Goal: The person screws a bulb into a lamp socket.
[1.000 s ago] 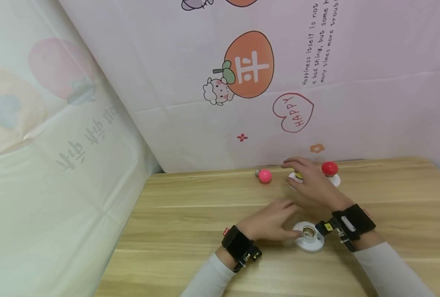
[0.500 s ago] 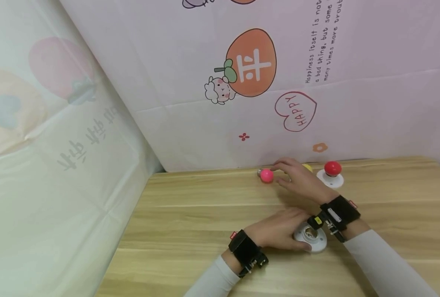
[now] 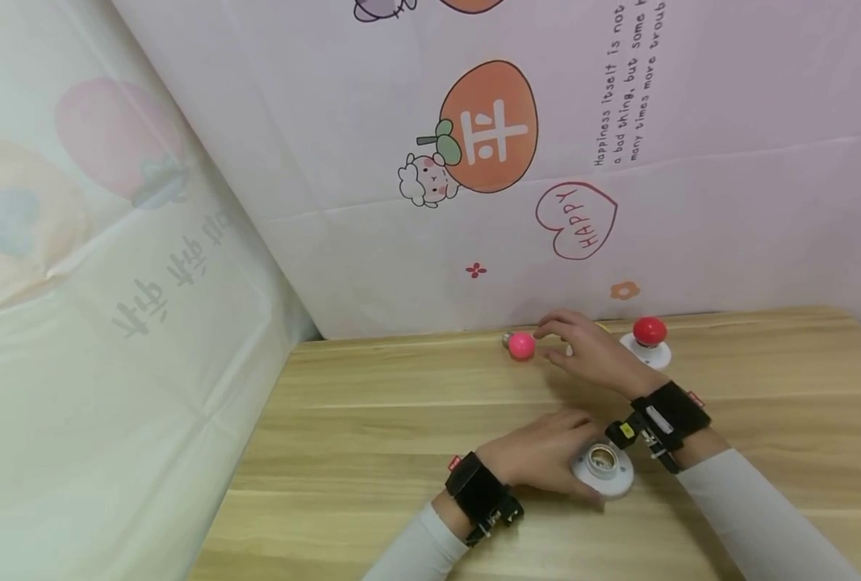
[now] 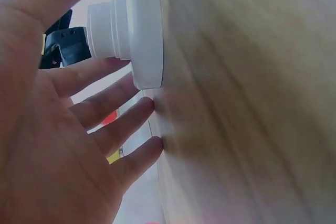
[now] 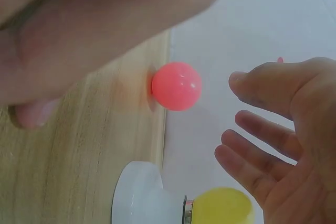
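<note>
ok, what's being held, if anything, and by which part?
Left hand holds the white lamp base by its rim, between thumb and fingers; right hand holds nothing.

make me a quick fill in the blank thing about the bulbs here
The loose bulb near the right hand is coloured ____.
The socket at the left hand holds ____ bulb.
In the right wrist view, the fitted bulb in its holder is ____.
In the head view, the rightmost bulb is ____.

Missing words: pink; no; yellow; red.

I see a wooden table [image 3: 372,420], a pink bulb [image 3: 520,345] lying on it. A white socket [image 3: 606,481], red lamp [image 3: 649,340] and yellow lamp [image 5: 176,205] share it.
</note>
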The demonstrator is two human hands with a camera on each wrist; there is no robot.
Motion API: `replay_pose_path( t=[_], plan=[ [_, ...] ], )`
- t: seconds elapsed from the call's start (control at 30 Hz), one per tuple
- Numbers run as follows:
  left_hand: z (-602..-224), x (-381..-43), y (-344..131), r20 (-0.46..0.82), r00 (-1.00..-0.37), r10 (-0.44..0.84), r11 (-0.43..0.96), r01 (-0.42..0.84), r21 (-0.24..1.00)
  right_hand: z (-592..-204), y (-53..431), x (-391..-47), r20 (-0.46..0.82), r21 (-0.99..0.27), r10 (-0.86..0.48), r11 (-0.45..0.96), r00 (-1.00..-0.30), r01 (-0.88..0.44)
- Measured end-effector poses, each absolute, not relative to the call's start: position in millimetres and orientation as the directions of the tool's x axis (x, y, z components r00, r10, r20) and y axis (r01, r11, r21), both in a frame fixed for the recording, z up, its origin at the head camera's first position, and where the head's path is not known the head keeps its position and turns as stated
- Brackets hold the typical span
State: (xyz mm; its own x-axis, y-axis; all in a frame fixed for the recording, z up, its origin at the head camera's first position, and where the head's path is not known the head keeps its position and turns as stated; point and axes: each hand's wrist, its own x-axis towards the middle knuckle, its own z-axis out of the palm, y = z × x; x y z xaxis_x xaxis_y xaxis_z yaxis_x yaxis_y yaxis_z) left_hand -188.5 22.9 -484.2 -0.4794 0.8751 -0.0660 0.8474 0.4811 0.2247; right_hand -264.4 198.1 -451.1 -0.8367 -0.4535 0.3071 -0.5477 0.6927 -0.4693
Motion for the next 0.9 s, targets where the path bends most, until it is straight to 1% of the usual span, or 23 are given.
replay_pose_path(
  t=[0.17,0.23,0.33,0.47,0.53,0.63,0.9],
  plan=[
    [-483.5,-189.6,18.1,-0.078,-0.484,0.872,0.487,0.84,0.24,-452.8,195.7,-266.0,0.294,-0.473,-0.454,0.696,-0.841,-0.54],
    [-482.8,-191.5,13.4,-0.082,-0.496,0.864,0.499,0.826,0.264,-454.0,194.9,-267.0,0.298,-0.473,-0.455,0.693,-0.839,-0.544],
    [-480.5,-195.9,3.7,-0.091,-0.538,0.838,0.538,0.785,0.306,-455.6,193.6,-267.9,0.305,-0.472,-0.46,0.687,-0.834,-0.552],
    [-476.0,-201.9,-9.4,-0.1,-0.604,0.791,0.588,0.704,0.398,-457.2,191.1,-268.2,0.304,-0.478,-0.459,0.685,-0.835,-0.551],
    [-473.7,-204.7,-14.3,-0.1,-0.622,0.777,0.593,0.669,0.449,-457.8,189.5,-268.4,0.299,-0.482,-0.456,0.686,-0.838,-0.545],
    [-471.7,-209.3,-19.3,-0.095,-0.63,0.771,0.586,0.643,0.493,-458.1,186.5,-269.0,0.294,-0.487,-0.452,0.688,-0.842,-0.539],
    [-467.8,-219.3,-26.8,-0.081,-0.627,0.775,0.57,0.637,0.518,-461.5,178.4,-274.7,0.347,-0.467,-0.453,0.676,-0.821,-0.57]
  ],
)
